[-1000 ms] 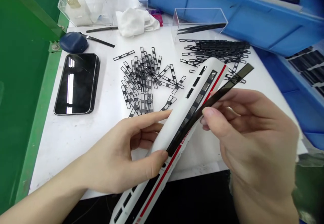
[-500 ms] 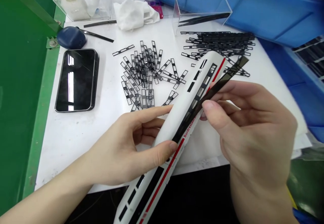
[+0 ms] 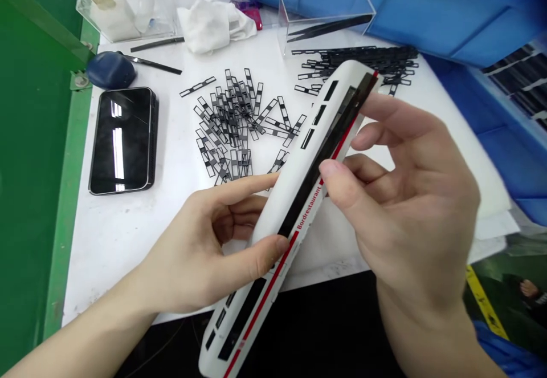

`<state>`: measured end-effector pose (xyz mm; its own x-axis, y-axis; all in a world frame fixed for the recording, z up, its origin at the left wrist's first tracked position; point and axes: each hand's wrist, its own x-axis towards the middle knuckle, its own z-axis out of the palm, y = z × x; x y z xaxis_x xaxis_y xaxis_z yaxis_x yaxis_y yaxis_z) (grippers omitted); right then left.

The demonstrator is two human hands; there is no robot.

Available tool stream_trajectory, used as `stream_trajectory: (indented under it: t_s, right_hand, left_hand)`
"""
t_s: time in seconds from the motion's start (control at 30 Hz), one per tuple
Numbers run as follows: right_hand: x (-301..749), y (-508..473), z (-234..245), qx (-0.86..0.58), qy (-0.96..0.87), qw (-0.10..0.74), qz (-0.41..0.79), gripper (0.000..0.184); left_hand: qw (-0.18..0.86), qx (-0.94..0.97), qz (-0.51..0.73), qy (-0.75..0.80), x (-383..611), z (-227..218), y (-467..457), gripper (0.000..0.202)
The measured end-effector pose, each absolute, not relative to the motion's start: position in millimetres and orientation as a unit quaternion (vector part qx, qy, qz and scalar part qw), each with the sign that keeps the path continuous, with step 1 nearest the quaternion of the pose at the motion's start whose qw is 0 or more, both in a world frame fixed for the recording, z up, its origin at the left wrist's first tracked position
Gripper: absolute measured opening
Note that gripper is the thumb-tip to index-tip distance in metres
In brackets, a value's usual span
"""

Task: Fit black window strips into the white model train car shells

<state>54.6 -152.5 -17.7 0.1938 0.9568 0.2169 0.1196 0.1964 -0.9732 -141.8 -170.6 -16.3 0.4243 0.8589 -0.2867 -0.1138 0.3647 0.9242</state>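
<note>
A white model train car body (image 3: pixel 269 210) with a red stripe and the word "Bordrestaurant" lies slantwise across the view, raised above the table's front edge. My left hand (image 3: pixel 213 241) grips it around the middle, its thumb pressing near the lower end of a dark tinted window strip (image 3: pixel 311 167). That strip runs along the upper half of the car's side, over the window openings. My right hand (image 3: pixel 410 190) is at the upper part of the car, thumb against the strip and forefinger by its far end, the fingers curled around the car's edge.
A heap of small black frames (image 3: pixel 233 121) and a pile of long black frames (image 3: pixel 359 61) lie on the white table (image 3: pixel 166 224). Beyond are a clear box (image 3: pixel 327 1), white cloth (image 3: pixel 213 24), black device (image 3: pixel 123 138), dark blue object (image 3: pixel 110 70) and blue bins (image 3: pixel 410 19).
The strip's upper end, earlier sticking out away from the car, now lies down along its side. My right hand has moved up and left with it.
</note>
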Motion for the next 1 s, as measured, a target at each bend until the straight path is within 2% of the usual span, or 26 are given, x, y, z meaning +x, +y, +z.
stream_trajectory:
  t_s: [0.13, 0.27, 0.33, 0.5, 0.57, 0.7, 0.87, 1.0]
  right_hand:
    - [54.1, -156.4, -15.6, -0.518, -0.485, 0.569, 0.415, 0.059]
    - [51.8, -165.5, -13.7, -0.477, -0.435, 0.527, 0.553, 0.069]
    - [50.1, -170.6, -13.3, -0.436, -0.417, 0.498, 0.623, 0.064]
    - [48.2, -175.4, -13.1, -0.389, -0.379, 0.457, 0.704, 0.018]
    - [49.3, -173.8, -14.1, -0.389, -0.368, 0.462, 0.707, 0.016]
    - [53.6, -168.9, -18.6, -0.378, -0.379, 0.464, 0.706, 0.027]
    - [55.7, -162.8, -23.3, -0.377, -0.397, 0.481, 0.685, 0.01]
    - [57.0, -153.4, -22.4, -0.382, -0.392, 0.463, 0.697, 0.018]
  left_hand:
    - [0.703, 0.446, 0.358, 0.423, -140.4, -16.2, -172.3, 0.056]
    - [0.693, 0.426, 0.373, 0.447, -136.3, -13.2, -173.0, 0.066]
    - [0.687, 0.422, 0.385, 0.449, -133.7, -11.6, -174.0, 0.067]
    - [0.678, 0.428, 0.401, 0.443, -128.4, -10.4, -177.9, 0.067]
    - [0.672, 0.426, 0.407, 0.449, -127.5, -11.0, -179.4, 0.067]
    - [0.663, 0.434, 0.407, 0.454, -129.1, -13.1, -181.3, 0.062]
    - [0.657, 0.453, 0.403, 0.447, -131.3, -14.4, -181.8, 0.061]
    - [0.641, 0.43, 0.408, 0.488, -128.0, -11.2, -181.1, 0.06]
